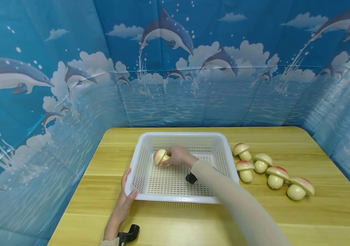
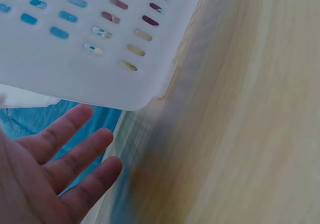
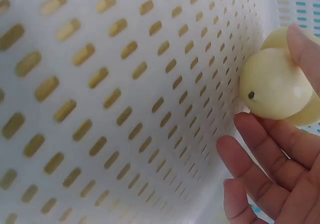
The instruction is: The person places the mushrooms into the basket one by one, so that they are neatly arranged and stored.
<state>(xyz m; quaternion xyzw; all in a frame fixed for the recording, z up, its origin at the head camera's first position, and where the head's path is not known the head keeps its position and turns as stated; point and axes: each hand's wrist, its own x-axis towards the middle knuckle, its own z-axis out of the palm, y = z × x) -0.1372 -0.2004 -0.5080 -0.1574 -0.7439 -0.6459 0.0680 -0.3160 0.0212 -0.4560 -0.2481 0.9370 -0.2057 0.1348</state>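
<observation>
A white plastic basket [image 1: 181,197] with slotted walls stands on the table. At its near left corner my left hand [image 1: 122,201] holds the rim, thumb on the edge. Three fingers [image 2: 85,184] extend beside the basket wall in the left wrist view. My right hand [image 1: 179,155] reaches inside, pinching a mushroom model [image 1: 160,155] by its stem near the basket's left side. The mushroom has a cream stem and a cap tinged red. In the right wrist view, the round stem base [image 3: 275,83] sits between the thumb and fingers, close to the slotted surface.
Several similar mushroom models [image 1: 275,177] lie on the wooden table [image 1: 325,222] right of the basket. A dolphin-print curtain [image 1: 175,95] hangs around the back and sides. Black wrist devices [image 1: 129,234] are strapped to both arms.
</observation>
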